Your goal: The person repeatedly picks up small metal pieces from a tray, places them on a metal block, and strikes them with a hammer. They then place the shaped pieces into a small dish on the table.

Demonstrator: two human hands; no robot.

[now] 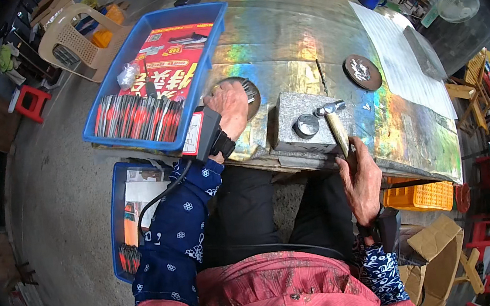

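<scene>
My left hand (228, 107) reaches over a round brown dish (256, 104) that holds several thin metal pieces (247, 89). Its fingers are curled down at the dish's left side; what they pinch, if anything, is hidden. In my right hand (361, 178), at the table's front edge, is the wooden handle of a hammer (339, 131). The hammer's metal head (330, 107) rests over the right part of a grey stone-like block (294, 109). A small round dark piece with a shiny top (306, 125) sits on that block, left of the handle.
Left on the table stands a blue tray (88, 114) with a row of black and red slim items (137, 118). A second blue tray (119, 214) is lower down. Another brown dish (362, 72) holds small silvery bits. A thin dark rod (322, 76) lies behind the block.
</scene>
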